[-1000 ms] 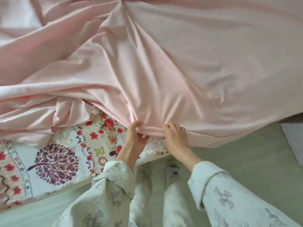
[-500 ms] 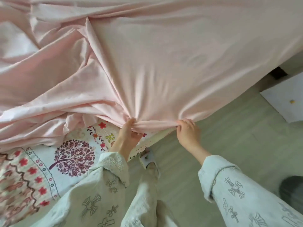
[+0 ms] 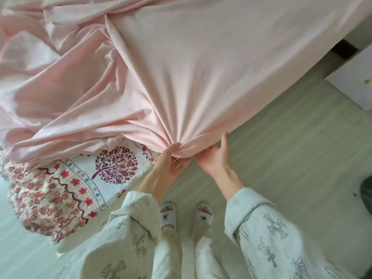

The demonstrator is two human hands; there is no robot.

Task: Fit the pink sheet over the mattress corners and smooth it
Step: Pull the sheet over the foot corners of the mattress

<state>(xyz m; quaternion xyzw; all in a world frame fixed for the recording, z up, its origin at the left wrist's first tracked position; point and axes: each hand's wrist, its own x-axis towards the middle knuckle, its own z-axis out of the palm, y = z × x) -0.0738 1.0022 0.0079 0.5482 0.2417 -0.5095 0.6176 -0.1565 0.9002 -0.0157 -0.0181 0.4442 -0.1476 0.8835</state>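
Note:
The pink sheet [image 3: 197,73] covers most of the bed, stretched fairly flat on the right and bunched in deep folds on the left. Its edge gathers into a tight fan of creases at the near mattress corner. My left hand [image 3: 171,164] grips that gathered edge, thumb on top. My right hand [image 3: 216,158] is just to its right, palm up under the sheet's hem with fingers tucked beneath the fabric and the thumb raised. The patterned mattress cover [image 3: 80,182], with a tree print and red flowers, lies bare at the lower left.
Pale wood floor [image 3: 291,150] runs along the bed's right side. A white cabinet [image 3: 354,81] stands at the far right, with a dark object [image 3: 367,194] at the right edge. My slippered feet [image 3: 185,216] stand by the corner.
The view has swung left around the corner. My hands carried the gathered sheet edge toward the mattress corner, and the right hand turned palm up under the hem.

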